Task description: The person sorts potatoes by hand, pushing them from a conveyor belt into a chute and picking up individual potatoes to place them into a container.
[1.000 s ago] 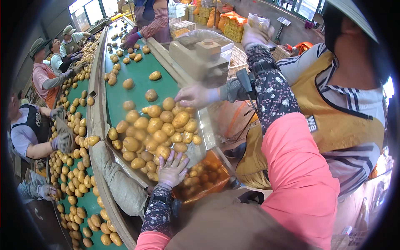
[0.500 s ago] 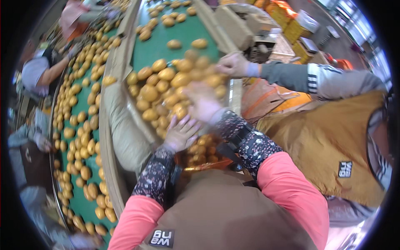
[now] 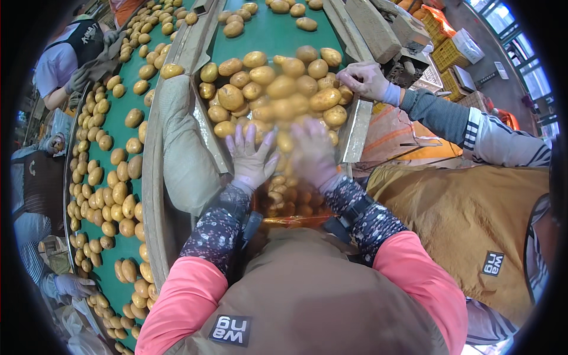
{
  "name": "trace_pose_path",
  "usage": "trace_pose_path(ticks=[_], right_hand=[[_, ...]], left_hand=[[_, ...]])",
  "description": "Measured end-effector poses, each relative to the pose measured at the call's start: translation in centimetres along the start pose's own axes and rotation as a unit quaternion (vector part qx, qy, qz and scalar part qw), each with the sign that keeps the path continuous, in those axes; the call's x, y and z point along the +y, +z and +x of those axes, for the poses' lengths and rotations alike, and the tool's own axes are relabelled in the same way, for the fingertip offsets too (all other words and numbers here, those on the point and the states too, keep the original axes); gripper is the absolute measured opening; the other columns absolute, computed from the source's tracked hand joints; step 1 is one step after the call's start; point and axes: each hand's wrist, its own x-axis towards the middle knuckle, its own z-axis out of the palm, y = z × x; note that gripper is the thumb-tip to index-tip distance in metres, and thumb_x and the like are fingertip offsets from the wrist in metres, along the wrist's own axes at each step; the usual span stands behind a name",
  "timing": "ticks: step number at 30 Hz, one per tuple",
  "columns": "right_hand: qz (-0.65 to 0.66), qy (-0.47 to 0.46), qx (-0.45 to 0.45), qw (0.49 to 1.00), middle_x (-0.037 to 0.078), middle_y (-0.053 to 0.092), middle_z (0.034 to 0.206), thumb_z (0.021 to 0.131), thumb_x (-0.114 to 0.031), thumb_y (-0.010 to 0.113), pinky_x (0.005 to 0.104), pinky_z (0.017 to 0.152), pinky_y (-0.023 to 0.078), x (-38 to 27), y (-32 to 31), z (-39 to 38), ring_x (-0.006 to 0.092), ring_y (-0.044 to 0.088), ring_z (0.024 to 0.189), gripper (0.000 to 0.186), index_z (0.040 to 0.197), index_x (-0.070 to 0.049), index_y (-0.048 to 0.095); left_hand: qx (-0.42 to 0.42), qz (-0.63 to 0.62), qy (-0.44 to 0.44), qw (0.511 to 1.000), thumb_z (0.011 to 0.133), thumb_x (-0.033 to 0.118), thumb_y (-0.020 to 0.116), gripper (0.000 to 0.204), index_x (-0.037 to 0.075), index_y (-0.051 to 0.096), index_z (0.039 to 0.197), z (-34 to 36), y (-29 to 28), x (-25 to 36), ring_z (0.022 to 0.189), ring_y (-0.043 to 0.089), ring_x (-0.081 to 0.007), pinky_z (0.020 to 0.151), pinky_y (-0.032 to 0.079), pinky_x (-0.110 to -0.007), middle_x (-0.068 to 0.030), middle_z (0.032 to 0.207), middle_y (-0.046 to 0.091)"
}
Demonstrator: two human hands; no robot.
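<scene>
Vs a sec ago: view has swung down over the near end of the green belt (image 3: 269,32); both hands now sit side by side at the pile's near edge, where before only the left one was on the fruit and the right was further up. Right hand (image 3: 312,152) is motion-blurred, so it's mid-sweep. Judging by that, fruit is being raked toward the person and off the belt end into the orange-tinted bag (image 3: 293,204) below, which already shows fruit inside.

Left hand (image 3: 251,157): grip spread, fingers fanned flat on the fruit, pinching nothing. Right hand: looks open, palm down on the pile, but blur hides the fingers, so can't tell for sure.

Fruit pile (image 3: 278,89): bunched at the belt's near end, between metal side rails, touching both hands. Rounded, slightly lumpy yellow-orange pieces w/ dull, matte skin; some more oval.

Gloves: thin, pale, knit-looking. Sleeves: dark floral cloth over pink. Padded grey-beige wrap (image 3: 180,154) covers the left rail, soft and creased.

A co-worker's gloved hand (image 3: 367,80) rests on the pile's right edge, striped sleeve behind. Far left, a 2nd belt (image 3: 127,154) carries more fruit, spread loosely.
</scene>
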Motion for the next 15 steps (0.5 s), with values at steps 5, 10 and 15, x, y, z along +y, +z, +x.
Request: trace_pose_path(ticks=[5,10,15], right_hand=[[-0.02,0.158,-0.072,0.985,0.021,0.039,0.151,0.081,-0.033,0.065,0.0545,0.113,0.032,4.9,-0.3,7.2,0.0428,0.038,0.139,0.068,0.144,-0.014,0.047],[-0.1,0.196,-0.207,0.953,0.015,0.039,0.155,0.079,-0.038,0.067,0.0563,0.113,0.032,6.1,0.2,8.7,0.0459,0.037,0.14,0.076,0.151,-0.03,0.041],[-0.022,0.136,-0.264,0.955,0.017,0.044,0.151,0.078,-0.032,0.069,0.0541,0.112,0.034,6.2,-1.3,8.0,0.0447,0.044,0.136,0.08,0.152,-0.028,0.039]], left_hand=[[0.037,-0.023,0.107,0.993,0.081,0.041,0.071,0.055,0.028,0.061,0.133,0.5,0.0,0.0,0.143,0.023,-0.046,0.115,0.022,-0.062,-0.0077,0.153,0.035],[-0.034,-0.018,0.215,0.976,0.078,0.043,0.071,0.056,0.03,0.061,0.131,1.2,-0.2,0.6,0.144,0.021,-0.0447,0.114,0.027,-0.06,0.0026,0.147,0.043],[-0.081,-0.05,0.23,0.969,0.076,0.05,0.073,0.071,0.027,0.054,0.14,1.7,-0.1,0.4,0.144,0.023,-0.0435,0.114,0.029,-0.057,-0.0027,0.15,0.04]])
